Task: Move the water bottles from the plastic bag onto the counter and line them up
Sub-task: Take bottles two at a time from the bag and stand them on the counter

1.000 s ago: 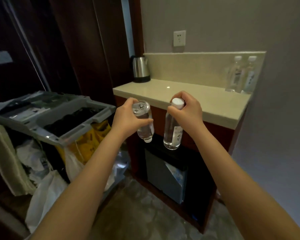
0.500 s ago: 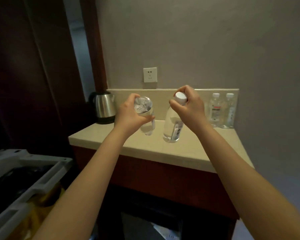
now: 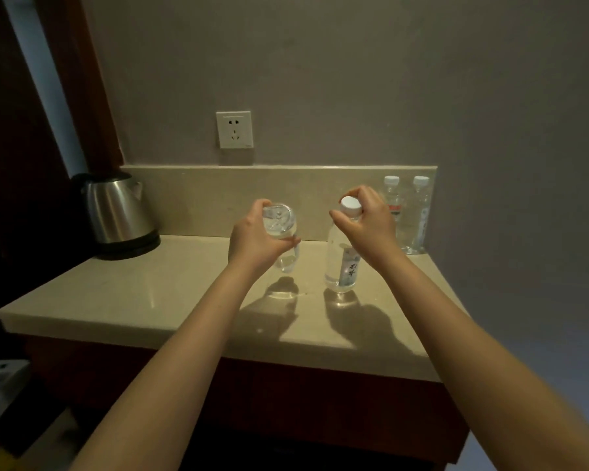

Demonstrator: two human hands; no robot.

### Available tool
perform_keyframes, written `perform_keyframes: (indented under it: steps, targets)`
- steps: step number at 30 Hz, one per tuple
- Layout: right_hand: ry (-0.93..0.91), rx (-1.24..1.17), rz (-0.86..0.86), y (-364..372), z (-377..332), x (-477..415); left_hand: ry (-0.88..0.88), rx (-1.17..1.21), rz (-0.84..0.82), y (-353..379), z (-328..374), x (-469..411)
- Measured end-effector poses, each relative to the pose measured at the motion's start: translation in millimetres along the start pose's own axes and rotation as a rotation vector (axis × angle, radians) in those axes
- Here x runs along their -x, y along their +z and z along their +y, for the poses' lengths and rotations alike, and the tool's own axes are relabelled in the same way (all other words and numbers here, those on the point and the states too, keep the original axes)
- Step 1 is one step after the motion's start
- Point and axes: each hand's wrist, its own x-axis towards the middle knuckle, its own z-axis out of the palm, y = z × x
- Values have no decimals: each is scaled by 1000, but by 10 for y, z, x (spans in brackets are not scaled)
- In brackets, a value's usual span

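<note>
An upturned water bottle is gripped round its body by the left hand above the counter, while an upright bottle, its base at or just over the counter, is pinched at the cap by the right hand, near two standing bottles at the back right.

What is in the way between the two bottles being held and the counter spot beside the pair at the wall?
Nothing visible. Bare counter runs from the upright held bottle and the upturned held bottle to the standing pair; the kettle sits far left.
</note>
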Motion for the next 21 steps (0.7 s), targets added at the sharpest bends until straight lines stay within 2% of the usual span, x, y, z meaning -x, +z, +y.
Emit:
perform_keyframes:
  steps: [8, 16, 21]
  targets:
    - [81, 99, -87, 315, 395, -743, 17, -11, -6, 332, 3, -603]
    - [-14, 467, -486, 363, 733, -1443, 68, 35, -56, 493, -128, -1038]
    - [-29, 683, -557, 397, 877, -1658, 98, 47, -97, 616, -177, -1250]
